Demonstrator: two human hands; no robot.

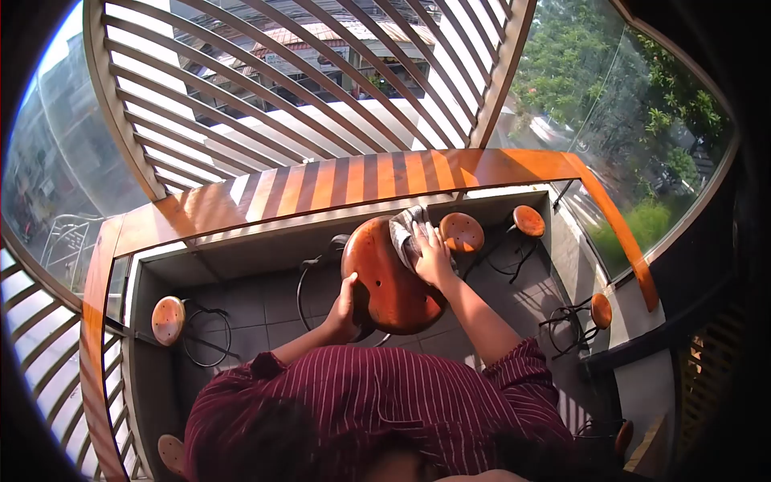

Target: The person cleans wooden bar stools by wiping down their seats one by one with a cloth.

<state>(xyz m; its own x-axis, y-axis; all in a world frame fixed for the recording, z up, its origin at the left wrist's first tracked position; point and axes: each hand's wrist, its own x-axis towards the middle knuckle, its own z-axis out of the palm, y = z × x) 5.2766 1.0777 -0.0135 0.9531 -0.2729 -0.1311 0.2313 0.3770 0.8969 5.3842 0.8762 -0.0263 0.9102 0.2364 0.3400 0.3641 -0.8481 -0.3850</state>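
1. One round wooden stool seat (385, 281), tilted up toward the camera, sits at centre frame below the long orange counter (337, 181); small holes show in its face.
2. Grey cloth (405, 229) lies bunched on the seat's upper right part, touching the wood.
3. Right hand (432, 257) rests flat on the cloth, fingers spread slightly, palm pressing it to the seat; not pinching.
4. Left hand (345, 309) grips the seat's lower left rim, fingers curled around the edge, thumb on top face.
5. Striped maroon sleeves (377, 402) fill the bottom of the frame.
6. No containers visible.
7. Other stools: one (461, 233) just beside the held seat on the right, another (528, 220) farther right, one (601, 310) near the right wall, one (168, 320) well apart at left, and one (170, 454) at the bottom left.
8. Grey tiled floor (257, 313) underneath; slatted screen (265, 80) and glass above the counter.
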